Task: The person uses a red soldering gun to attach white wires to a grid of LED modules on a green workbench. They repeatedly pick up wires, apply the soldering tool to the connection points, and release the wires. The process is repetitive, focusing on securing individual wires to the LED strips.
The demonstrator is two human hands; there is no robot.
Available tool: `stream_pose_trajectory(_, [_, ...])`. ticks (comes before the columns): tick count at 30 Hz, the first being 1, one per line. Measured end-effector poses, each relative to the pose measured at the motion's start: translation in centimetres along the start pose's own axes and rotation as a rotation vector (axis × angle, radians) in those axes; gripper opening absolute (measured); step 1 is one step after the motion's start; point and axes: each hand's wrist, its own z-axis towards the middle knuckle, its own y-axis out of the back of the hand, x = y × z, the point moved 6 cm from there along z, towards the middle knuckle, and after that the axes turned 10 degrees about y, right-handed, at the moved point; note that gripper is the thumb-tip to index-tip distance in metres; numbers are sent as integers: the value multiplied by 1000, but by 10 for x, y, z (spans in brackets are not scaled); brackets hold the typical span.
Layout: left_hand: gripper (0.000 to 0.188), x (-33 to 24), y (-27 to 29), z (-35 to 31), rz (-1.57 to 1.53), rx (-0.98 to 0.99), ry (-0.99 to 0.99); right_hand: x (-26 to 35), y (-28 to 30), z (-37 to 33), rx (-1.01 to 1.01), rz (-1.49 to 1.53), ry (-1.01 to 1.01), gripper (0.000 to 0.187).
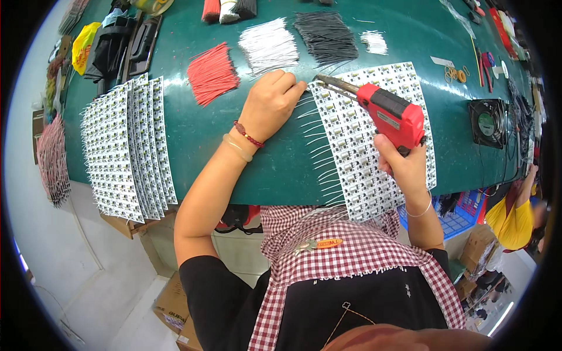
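Two hands work close together in the head view: the left (274,99) at 12 o'clock, knuckles up and fingers curled, its fingertips hidden, so whether it pinches a wire cannot be told; the right (404,164), toward 3 o'clock, wraps firmly around the handle of a red soldering gun (391,115). The sheet (383,137) lies beneath the gun at 2 o'clock, its near end at the table's (199,140) edge. The gun's tip, aimed toward 10 o'clock, sits just beside the left fingers; a slip of either hand could, in all likelihood, burn skin. A bumped sheet might drag its loose wires (319,153) and spoil a joint.

The sheet is thin, white and densely studded with small parts, thread-like wires fringing its 9 o'clock side. More sheets (111,155) fan out at 9 o'clock. Straight, slender wires form red (212,74), white (269,45) and black (326,38) piles from 11 toward 1 o'clock, on smooth, glossy green.
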Motion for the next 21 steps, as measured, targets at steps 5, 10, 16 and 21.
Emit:
stream_pose_trajectory(5, [17, -2, 0, 0, 8, 24, 8, 6, 3, -2, -40, 52, 20, 21])
stream_pose_trajectory(10, [18, -2, -1, 0, 20, -6, -8, 1, 5, -2, -6, 93, 12, 23])
stream_pose_trajectory(16, [20, -6, 0, 1, 134, -10, -44, 7, 23, 2, -52, 249, 134, 28])
stream_pose_trajectory(21, [17, -3, 1, -1, 166, -4, -29, 6, 41, 3, -33, 234, 195, 29])
